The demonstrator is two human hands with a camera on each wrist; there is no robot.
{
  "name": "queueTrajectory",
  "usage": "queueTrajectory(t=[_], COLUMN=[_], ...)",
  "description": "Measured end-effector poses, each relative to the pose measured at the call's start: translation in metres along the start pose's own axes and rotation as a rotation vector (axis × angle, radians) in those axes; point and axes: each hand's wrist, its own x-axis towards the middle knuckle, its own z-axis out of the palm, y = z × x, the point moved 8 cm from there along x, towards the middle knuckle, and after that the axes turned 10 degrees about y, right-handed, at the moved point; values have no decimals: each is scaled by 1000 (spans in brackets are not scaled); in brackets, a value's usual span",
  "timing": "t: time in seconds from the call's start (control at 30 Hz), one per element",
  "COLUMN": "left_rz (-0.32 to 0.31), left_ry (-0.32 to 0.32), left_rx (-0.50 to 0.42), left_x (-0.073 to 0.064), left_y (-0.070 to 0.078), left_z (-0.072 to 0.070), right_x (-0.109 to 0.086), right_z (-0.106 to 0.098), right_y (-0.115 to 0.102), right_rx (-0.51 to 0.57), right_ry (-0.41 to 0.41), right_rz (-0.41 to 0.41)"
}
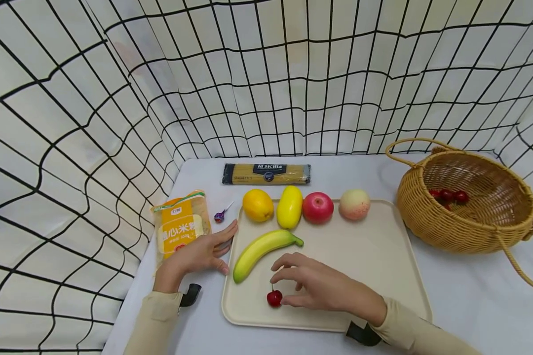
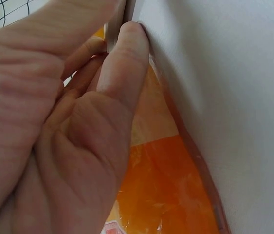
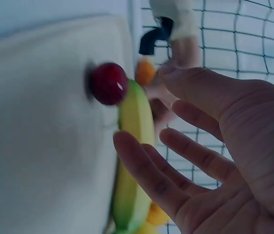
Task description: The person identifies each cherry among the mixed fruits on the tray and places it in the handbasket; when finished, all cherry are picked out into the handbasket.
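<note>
A dark red cherry [image 1: 274, 298] with a thin stem lies near the front of the cream tray [image 1: 364, 256]. Over it hovers my right hand [image 1: 322, 286], thumb and fingers spread apart; in the right wrist view a gap shows between the fingertips and the cherry [image 3: 109, 84]. A yellow banana [image 1: 264, 251] with green ends lies just beyond, on the tray. My left hand [image 1: 197, 254] is at the tray's left edge, fingers extended and holding nothing, above the lower part of an orange-and-yellow food bag [image 1: 182, 222]. The left wrist view shows that bag [image 2: 168, 190] under the hand.
Along the tray's back sit an orange-yellow lemon [image 1: 257, 205], a yellow oval fruit [image 1: 289, 207], a red apple [image 1: 318, 207] and a peach [image 1: 354, 204]. Behind lies a spaghetti pack [image 1: 266, 174]. A lollipop [image 1: 219, 216] lies left; a wicker basket [image 1: 448, 236] holding cherries stands right.
</note>
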Motion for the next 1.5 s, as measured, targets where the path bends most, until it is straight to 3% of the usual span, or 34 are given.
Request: queueTrajectory(t=[0.17,0.3,0.47,0.97,1.33,1.5], left_rz=[-3,7,6,-1,-15,0], left_ry=[-4,-6,-6,-10,-7,-24], left_rx=[3,2,-8,-22,-22,-47], left_x=[0,0,0,0,-1,0], left_y=[-1,0,0,-2,-2,-1], left_z=[0,0,0,0,0,1], right_x=[4,4,2,2,4,4], right_z=[29,42,46,49,44,33], right_y=[-6,-10,-13,-10,-5,-3], right_rx=[-156,-260,-281,-253,-150,-114], right_ry=[1,53,126,104,40,30], right_rz=[-87,-207,-302,-276,-215,-227])
